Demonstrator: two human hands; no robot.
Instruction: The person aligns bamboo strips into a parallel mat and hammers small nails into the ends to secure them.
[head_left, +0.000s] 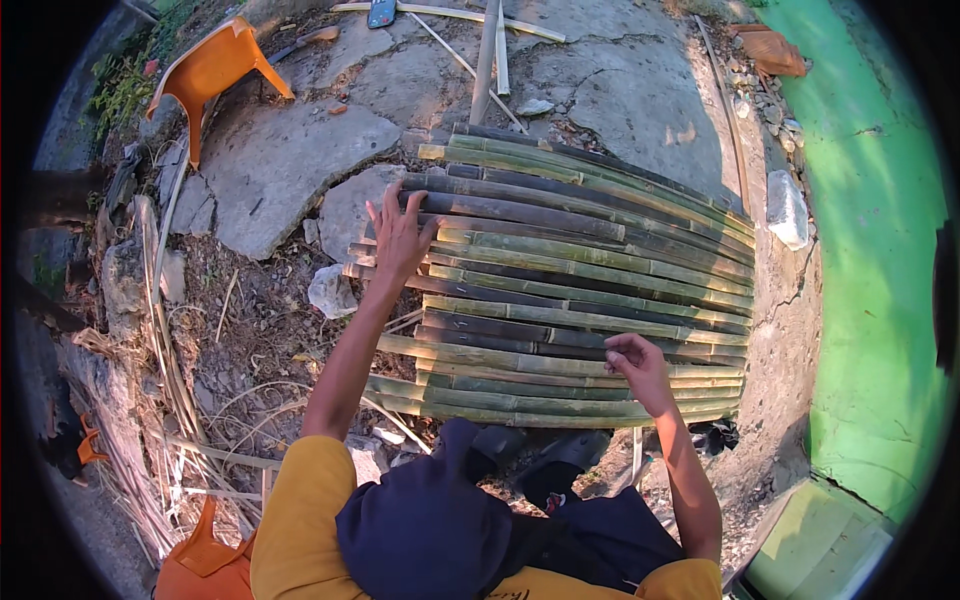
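Observation:
A mat of split bamboo slats [590, 290], green and dark brown, lies side by side on the ground in front of me. My left hand [398, 232] is spread flat with fingers apart, pressing on the left ends of the slats near the far side. My right hand [634, 361] rests on a slat close to the near edge, fingers curled as if pinching its edge; whether it grips anything is unclear. My knees in dark trousers sit just below the mat.
Cracked concrete slabs [290, 160] and rubble lie to the left. An orange plastic chair [210, 70] lies tipped at the upper left, another orange piece [200, 565] at the bottom left. Loose bamboo strips [485, 50] lie beyond the mat. A green wall [870, 220] rises on the right, with a white stone [786, 208] beside it.

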